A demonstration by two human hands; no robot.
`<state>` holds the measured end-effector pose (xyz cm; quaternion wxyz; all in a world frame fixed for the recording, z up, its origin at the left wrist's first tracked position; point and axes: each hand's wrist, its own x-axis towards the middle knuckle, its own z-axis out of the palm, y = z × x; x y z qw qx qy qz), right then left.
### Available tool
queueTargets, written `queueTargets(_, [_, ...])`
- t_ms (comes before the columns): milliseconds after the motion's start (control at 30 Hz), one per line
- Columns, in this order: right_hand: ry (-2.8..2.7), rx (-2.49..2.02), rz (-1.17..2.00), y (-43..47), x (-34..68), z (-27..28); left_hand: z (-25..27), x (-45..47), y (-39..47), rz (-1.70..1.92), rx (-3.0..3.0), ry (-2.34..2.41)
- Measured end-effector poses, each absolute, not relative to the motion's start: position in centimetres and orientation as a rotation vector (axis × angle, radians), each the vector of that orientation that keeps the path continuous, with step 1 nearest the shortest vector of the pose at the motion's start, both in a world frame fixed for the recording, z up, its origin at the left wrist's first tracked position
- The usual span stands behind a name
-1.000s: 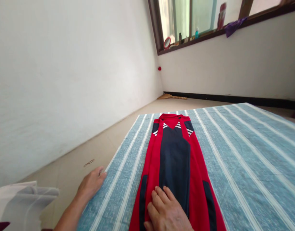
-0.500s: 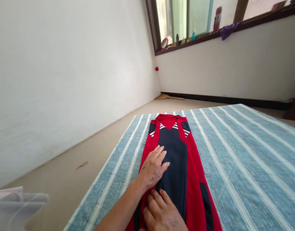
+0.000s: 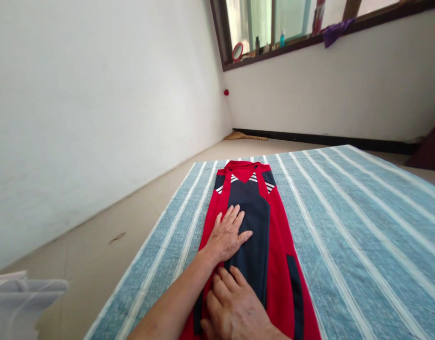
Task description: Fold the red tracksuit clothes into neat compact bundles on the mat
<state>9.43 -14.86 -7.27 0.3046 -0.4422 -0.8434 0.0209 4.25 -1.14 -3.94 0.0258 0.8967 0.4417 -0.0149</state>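
Note:
A red and navy jacket (image 3: 280,222) with white stripes near the shoulders lies folded lengthwise into a long strip. Its collar is at the far end, and a navy panel runs along the middle. My left hand (image 3: 227,236) rests palm down on this panel and the red edge beside it, fingers spread. Closer to me, my right hand (image 3: 234,302) is bent over the red and navy cloth, its fingers curled against the fabric and the thumb tucked low at the left. The cloth under its fingertips is partly hidden.
A blue cover with white stripes (image 3: 330,226) lies beneath the jacket. Pale folded fabric (image 3: 24,302) appears at lower left, and a thin loop (image 3: 117,238) lies on the floor. Beyond are a brush-like item (image 3: 243,136) and a windowsill with a red-framed mirror (image 3: 237,52) and purple cloth (image 3: 336,33).
My left hand's fingers have spread wider on the navy panel. The right hand keeps its place on the jacket. The whole view has shifted slightly.

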Motion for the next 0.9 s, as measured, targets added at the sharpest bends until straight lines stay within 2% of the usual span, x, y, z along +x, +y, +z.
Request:
queueTargets(333, [-2.305,-1.199,0.24,-15.4,10.3,-5.7,-4.5,4.2,-1.0,0.043,2.796,1.351])
queueTargets(900, [-2.345,-1.205,0.236,-16.0,11.5,-4.2,-4.1,4.4,-2.2,0.228,2.785,1.306])
